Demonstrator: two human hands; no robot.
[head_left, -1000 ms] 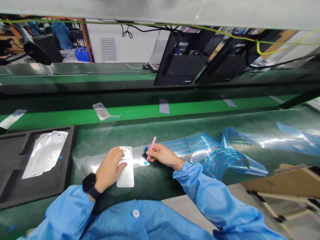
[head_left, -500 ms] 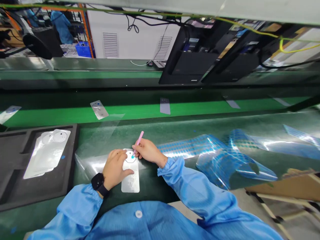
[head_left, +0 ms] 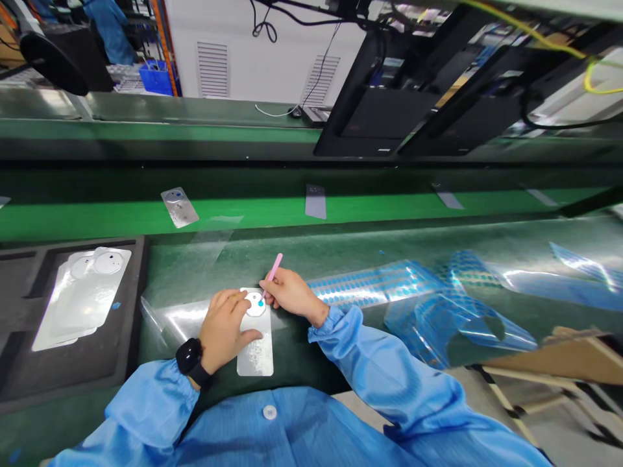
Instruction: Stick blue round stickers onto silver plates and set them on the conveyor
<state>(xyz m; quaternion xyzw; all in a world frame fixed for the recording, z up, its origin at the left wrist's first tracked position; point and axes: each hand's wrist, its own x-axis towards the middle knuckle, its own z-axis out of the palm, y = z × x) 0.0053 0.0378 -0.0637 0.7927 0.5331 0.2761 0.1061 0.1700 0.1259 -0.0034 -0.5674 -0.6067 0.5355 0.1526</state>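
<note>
My left hand [head_left: 226,331] rests on a rounded silver sheet [head_left: 256,357], its fingers pinning the sheet's upper part against the green mat. My right hand [head_left: 291,294] grips slim pink tweezers [head_left: 274,268]. A tiny blue dot [head_left: 261,303] sits at the tweezers' tip, right at the round white patch [head_left: 256,305] on the sheet. The tip touches or nearly touches the patch; I cannot tell which. A crumpled film [head_left: 384,285] printed with rows of small blue dots lies to the right of my right hand.
A black foam tray [head_left: 29,311] holding stacked silver sheets stands to my left. Beyond the mat, a green conveyor belt [head_left: 253,211] carries several sheets. Clear plastic film lies around the hands. Dark monitors hang overhead, and a cardboard-topped stand sits at the lower right.
My right hand has moved left with the tweezers, from beside the silver sheet to over its round patch. The blue dot at the tip moved with it. The view has tilted slightly.
</note>
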